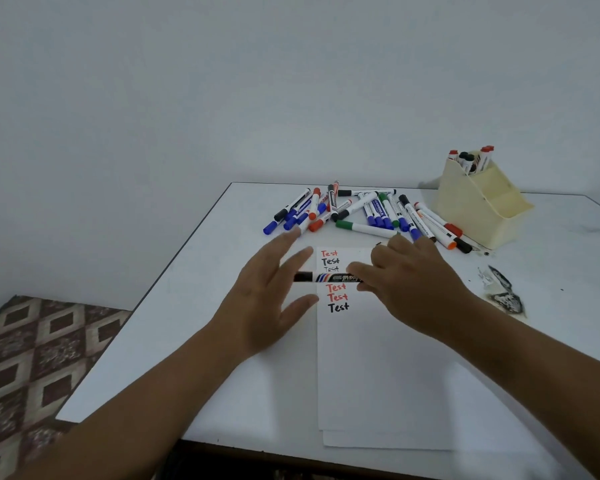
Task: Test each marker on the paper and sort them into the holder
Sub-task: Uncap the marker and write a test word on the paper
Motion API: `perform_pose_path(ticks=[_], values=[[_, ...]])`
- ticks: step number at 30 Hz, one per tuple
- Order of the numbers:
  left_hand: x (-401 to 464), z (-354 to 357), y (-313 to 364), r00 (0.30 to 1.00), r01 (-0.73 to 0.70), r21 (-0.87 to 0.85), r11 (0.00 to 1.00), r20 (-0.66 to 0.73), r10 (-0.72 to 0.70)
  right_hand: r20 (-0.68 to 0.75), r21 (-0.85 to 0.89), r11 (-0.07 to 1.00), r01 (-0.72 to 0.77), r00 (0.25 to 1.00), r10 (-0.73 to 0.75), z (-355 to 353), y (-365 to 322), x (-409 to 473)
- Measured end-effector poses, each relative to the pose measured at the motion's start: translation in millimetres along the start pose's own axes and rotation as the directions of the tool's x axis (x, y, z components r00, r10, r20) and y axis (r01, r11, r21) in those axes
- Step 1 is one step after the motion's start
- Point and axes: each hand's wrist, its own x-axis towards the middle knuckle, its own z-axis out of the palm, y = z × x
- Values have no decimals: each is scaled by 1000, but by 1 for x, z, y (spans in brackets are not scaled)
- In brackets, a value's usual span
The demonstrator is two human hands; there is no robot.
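A black-capped marker lies level above the white paper, across lines of red and black "Test" writing. My right hand pinches its right end between thumb and fingers. My left hand is spread with straight fingers at the marker's black cap end; whether it touches the cap is unclear. A pile of blue, red, green and black markers lies on the table behind the paper. The cream holder stands at the back right with several red and black markers in its rear compartment.
The white table has its left edge close to my left forearm, with patterned floor beyond. A dark torn scrap lies right of the paper. A plain wall rises behind the table.
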Motion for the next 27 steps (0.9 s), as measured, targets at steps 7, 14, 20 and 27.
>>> perform_pose_path(ticks=[7, 14, 20, 27], values=[[9, 6, 11, 950, 48, 144, 988, 298, -90, -42, 11, 1000, 27, 999, -27, -7, -17, 7], [12, -5, 10, 889, 318, 64, 946, 326, -321, -45, 7, 1000, -5, 999, 5, -13, -18, 16], [6, -3, 7, 829, 539, -202, 818, 300, -472, -80, 181, 963, -198, 973, 215, -12, -16, 17], [14, -13, 17, 754, 597, -174, 783, 456, -474, 122, 875, 336, -348, 830, 544, -29, -23, 18]])
